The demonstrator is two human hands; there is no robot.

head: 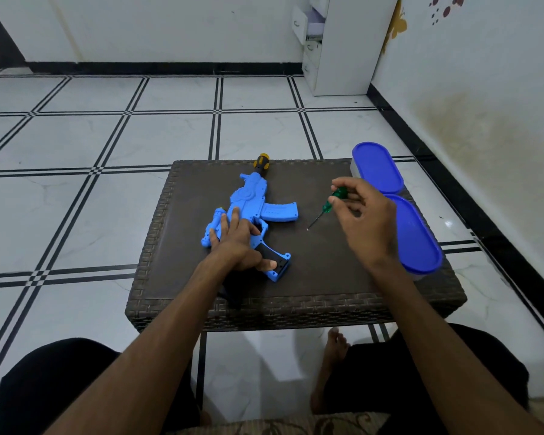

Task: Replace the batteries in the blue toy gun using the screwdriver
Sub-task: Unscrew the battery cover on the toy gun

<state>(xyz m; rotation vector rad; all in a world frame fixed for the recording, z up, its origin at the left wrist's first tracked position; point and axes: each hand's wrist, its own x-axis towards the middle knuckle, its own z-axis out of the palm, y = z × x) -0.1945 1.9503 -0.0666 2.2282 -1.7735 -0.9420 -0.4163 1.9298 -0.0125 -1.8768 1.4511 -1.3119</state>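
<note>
Right hand (363, 215) pinches screwdriver (328, 205), tip down

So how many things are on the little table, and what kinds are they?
Toy guns: 1, the blue toy gun, under the left hand.
Screwdrivers: 1, the green-handled screwdriver, held in the right hand.
Boxes with blue lids: 2, the far box and the near box.
Total: 4

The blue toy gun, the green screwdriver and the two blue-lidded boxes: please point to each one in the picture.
blue toy gun (252, 196): head view, on its body.
green screwdriver (327, 207): head view, on its handle, low end.
near blue-lidded box (416, 237): head view, on its lid.
far blue-lidded box (376, 166): head view, on its lid.
</note>
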